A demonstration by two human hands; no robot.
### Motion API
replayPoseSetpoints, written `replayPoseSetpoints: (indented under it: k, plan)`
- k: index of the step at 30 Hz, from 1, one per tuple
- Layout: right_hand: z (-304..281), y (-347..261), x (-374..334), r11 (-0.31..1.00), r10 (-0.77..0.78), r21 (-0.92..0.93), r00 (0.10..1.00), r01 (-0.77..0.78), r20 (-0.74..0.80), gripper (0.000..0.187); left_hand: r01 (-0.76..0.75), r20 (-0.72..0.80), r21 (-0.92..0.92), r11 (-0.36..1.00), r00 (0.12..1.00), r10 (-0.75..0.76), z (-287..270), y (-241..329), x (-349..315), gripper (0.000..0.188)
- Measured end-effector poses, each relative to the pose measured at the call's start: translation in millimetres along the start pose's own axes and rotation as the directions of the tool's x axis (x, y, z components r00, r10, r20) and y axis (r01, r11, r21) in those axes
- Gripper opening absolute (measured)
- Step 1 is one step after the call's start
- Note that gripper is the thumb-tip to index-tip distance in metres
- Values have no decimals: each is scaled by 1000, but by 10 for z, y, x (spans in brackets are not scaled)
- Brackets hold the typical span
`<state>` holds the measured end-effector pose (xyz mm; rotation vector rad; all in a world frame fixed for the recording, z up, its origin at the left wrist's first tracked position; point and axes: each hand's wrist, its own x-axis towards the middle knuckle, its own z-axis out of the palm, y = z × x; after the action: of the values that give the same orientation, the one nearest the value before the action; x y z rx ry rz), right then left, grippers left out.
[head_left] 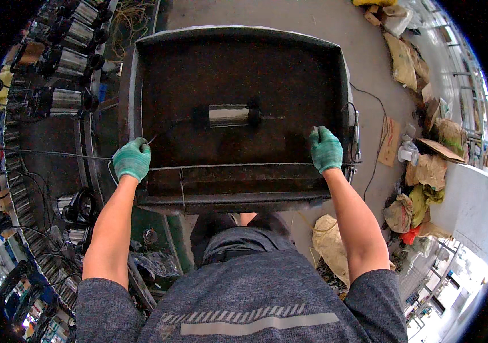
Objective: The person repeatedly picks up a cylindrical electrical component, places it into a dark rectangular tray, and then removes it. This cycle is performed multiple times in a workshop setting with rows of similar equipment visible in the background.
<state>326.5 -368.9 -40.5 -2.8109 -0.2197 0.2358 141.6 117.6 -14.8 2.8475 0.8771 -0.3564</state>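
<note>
A dark rectangular metal tank [232, 202] stands in front of me. Inside it lies a steel cylinder with black ends [228, 115], looking like a pump or motor, apparently in dark liquid. My left hand [132, 159], in a green knitted glove, is closed around a black cable [67, 154] at the tank's left edge. One stretch of the cable runs off to the left; a short end shows above the fist toward the cylinder. My right hand [326, 151], gloved alike, is closed over the tank's right side near the crossbar. What it grips, if anything, is hidden.
On the left, several similar steel cylinders [64, 102] with black ends line a roller conveyor [14, 166]. Sacks [401, 60] and cardboard [390, 142] lie along the right side. A thin black cable [382, 114] crosses the floor beside the tank.
</note>
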Motion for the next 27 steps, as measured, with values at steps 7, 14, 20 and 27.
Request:
replayPoseSetpoints:
  k: [7,14,20,27]
  plan:
    - [42,33,-2,999,-32,4,998,33,-58,38,27,13,-9,1000,1000,-27,-56,44,-33,27]
    - [31,25,-10,999,-5,37,996,8,-88,38,3,2,-8,1000,1000,-3,-38,35,5,27]
    - [32,21,20,1000,-18,21,998,19,-53,34,23,-8,-13,1000,1000,-23,-32,22,-22,27]
    - [32,-2,-27,999,-22,45,992,28,-127,33,20,-13,1,1000,1000,-20,-15,10,-17,28]
